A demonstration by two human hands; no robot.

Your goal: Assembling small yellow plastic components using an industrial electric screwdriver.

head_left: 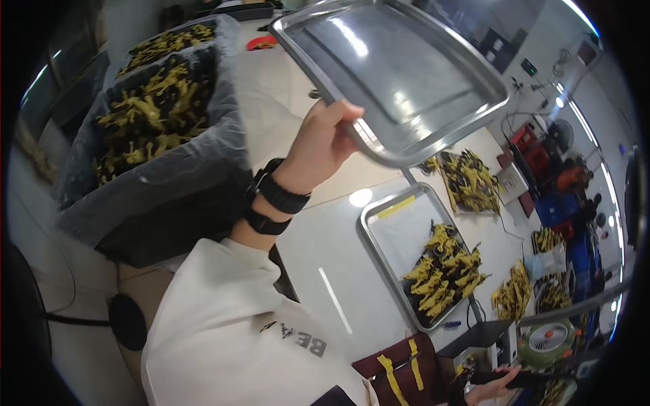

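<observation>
My left hand (328, 132), with dark bands on its wrist, grips a shallow metal tray (406, 74) by its near left corner. The tray is raised and tilted, and its inside shows bare shiny metal. Below it on the white table lies a second metal tray (399, 230), its right part covered with rows of yellow-and-black pieces (443, 274) of a kind I cannot make out. My right hand (491, 389) shows at the lower right edge, its fingers stretched out beside a dark object, and I see no firm hold there.
Large plastic-lined bins (193, 149) of similar yellow-and-black pieces stand on the left. More pieces (470, 179) are heaped beyond the second tray. A green fan (550, 338), a dark box (477, 338) and a maroon pouch (399, 369) with yellow strips are on the right.
</observation>
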